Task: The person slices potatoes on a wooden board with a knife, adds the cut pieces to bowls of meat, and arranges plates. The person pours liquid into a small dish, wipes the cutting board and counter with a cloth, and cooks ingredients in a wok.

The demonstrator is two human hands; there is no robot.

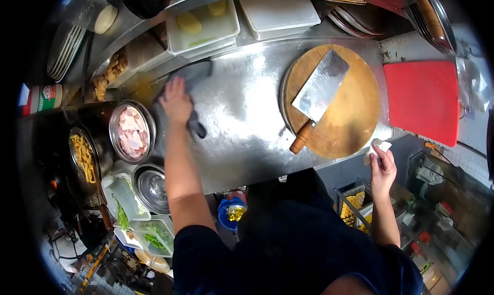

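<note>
My left hand (176, 102) presses a dark grey cloth (195, 74) against the steel counter (236, 115), near its left end. Parts of the cloth stick out above and below the hand, and the fingertips are blurred. In my right hand (382, 172), a crumpled white paper or cloth piece (377, 150) is pinched between the fingers, just off the counter's front edge. A cleaver (324, 84) with a wooden handle lies flat on the round wooden chopping block (355, 125), above and left of my right hand.
Left of my left arm are a steel bowl of raw meat pieces (133, 133) and a metal bowl (153, 187). A wok of food strips (84, 158) stands farther left. Plastic tubs (203, 30) line the back. A red cutting board (423, 99) lies at the right.
</note>
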